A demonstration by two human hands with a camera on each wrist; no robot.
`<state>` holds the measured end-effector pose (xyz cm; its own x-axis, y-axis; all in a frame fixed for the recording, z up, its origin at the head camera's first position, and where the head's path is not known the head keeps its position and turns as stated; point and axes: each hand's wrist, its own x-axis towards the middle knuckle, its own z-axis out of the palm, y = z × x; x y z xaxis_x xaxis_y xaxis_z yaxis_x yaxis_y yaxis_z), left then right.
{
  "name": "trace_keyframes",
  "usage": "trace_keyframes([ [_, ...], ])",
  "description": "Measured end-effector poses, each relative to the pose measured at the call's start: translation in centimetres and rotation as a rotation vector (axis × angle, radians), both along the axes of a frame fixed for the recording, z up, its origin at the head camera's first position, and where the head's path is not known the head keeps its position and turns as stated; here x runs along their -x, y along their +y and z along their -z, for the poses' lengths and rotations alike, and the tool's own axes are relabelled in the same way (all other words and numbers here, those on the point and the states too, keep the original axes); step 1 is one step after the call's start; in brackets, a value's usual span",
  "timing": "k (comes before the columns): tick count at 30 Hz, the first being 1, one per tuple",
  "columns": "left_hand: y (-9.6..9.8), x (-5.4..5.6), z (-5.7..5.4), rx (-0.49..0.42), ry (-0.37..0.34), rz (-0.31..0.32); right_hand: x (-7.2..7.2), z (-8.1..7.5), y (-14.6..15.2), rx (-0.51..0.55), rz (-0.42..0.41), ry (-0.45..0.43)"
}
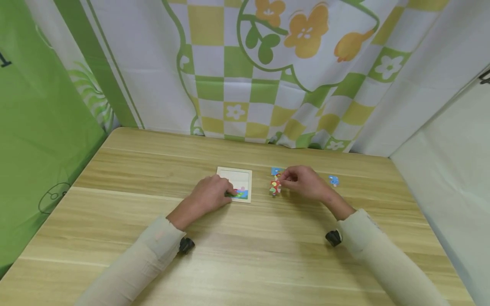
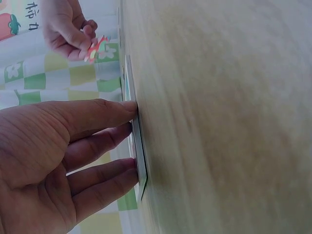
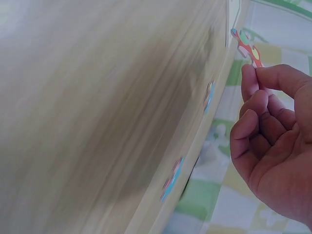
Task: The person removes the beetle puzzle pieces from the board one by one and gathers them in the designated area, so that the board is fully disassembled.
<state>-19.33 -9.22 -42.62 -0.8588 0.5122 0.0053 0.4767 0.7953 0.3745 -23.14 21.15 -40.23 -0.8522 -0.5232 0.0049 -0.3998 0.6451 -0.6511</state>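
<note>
A small square puzzle tray (image 1: 250,187) with a pale rim lies on the table, with colourful pieces (image 1: 242,194) along its near side. My left hand (image 1: 209,194) rests on its near-left part, thumb and fingertips touching it, the fingers nearly straight in the left wrist view. Just right of the tray, my right hand (image 1: 304,182) pinches a red puzzle piece (image 1: 275,187) with yellow and green spots between thumb and index finger. The right wrist view has that piece (image 3: 249,48) held above the table, its other fingers curled.
One blue puzzle piece (image 1: 276,171) lies beyond the held piece. Another blue piece (image 1: 334,180) lies right of my right hand. The wooden table (image 1: 245,255) ends at a checked, flowered curtain (image 1: 264,93) behind, with green cloth (image 1: 34,127) at the left.
</note>
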Motion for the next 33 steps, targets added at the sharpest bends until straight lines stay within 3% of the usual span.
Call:
trace_keyframes([
  [10, 0.1, 0.0, 0.2, -0.010, -0.012, -0.002, -0.4, 0.2, 3.9, -0.051, 0.030, -0.037],
  [18, 0.1, 0.0, 0.2, -0.010, -0.017, -0.004, -0.4, -0.3, 6.6, -0.101, 0.023, -0.118],
  [22, 0.1, 0.0, 0.3, -0.014, -0.019, -0.006, -0.1, -0.3, 7.6, -0.101, 0.010, -0.154],
  [33, 0.1, 0.2, 0.2, -0.011, -0.006, -0.007, 0.3, -0.1, 8.8, -0.108, 0.086, -0.272],
])
